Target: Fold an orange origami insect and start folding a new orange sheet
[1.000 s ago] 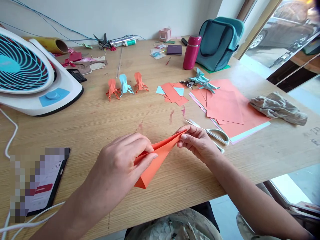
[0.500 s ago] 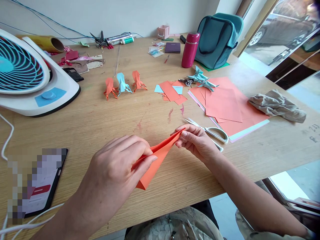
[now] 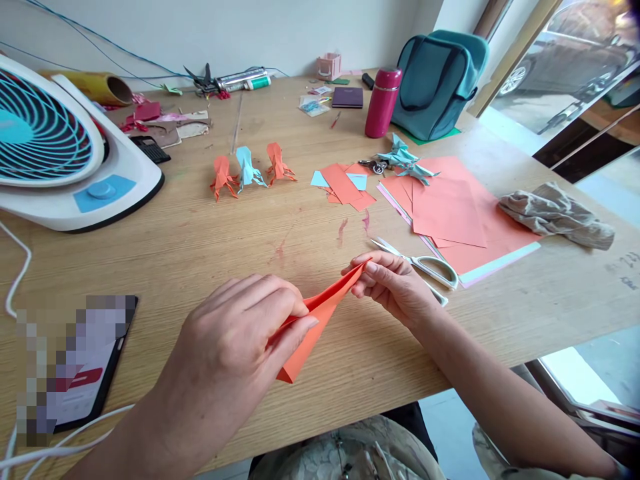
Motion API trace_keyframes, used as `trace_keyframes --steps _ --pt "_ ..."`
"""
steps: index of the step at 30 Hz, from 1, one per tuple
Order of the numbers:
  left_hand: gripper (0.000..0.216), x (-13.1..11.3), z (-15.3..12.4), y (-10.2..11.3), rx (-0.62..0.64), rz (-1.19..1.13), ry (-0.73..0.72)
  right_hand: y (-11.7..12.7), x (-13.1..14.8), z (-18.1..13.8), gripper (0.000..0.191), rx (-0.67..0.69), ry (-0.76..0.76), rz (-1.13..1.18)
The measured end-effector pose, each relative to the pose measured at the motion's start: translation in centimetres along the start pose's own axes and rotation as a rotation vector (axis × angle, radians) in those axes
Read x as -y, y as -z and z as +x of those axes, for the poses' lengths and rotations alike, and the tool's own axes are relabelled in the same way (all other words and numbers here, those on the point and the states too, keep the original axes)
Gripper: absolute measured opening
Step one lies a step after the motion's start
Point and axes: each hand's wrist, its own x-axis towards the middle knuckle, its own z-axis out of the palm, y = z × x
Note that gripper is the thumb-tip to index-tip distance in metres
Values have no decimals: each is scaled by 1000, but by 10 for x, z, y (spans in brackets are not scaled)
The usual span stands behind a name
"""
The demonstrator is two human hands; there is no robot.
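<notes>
I hold a folded orange paper (image 3: 320,320) just above the wooden table (image 3: 210,240), near its front edge. My left hand (image 3: 235,347) pinches the paper's lower left part between thumb and fingers. My right hand (image 3: 395,283) pinches its pointed upper right tip. Both hands are closed on the sheet. White-handled scissors (image 3: 430,267) lie right behind my right hand.
A stack of orange sheets (image 3: 450,207) lies at right, with loose orange and blue scraps (image 3: 345,183) beside it. Three folded paper figures (image 3: 247,170) stand mid-table. A fan (image 3: 60,147) sits far left, a phone (image 3: 80,363) near left, a red bottle (image 3: 383,103), a teal bag (image 3: 440,80) and a crumpled cloth (image 3: 555,213) at right.
The view shifted slightly. My hands keep their pinch on the orange paper, and the left fingers have slid a little along the fold.
</notes>
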Motion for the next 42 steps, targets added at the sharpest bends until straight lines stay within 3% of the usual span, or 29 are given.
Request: trace_keyframes --steps 23,42 --pt "21 -2 -3 2 -35 -1 28 -2 1 -1 21 -11 13 -18" --pt "14 19 16 -3 -62 -36 252 2 0 -2 21 -164 36 -48"
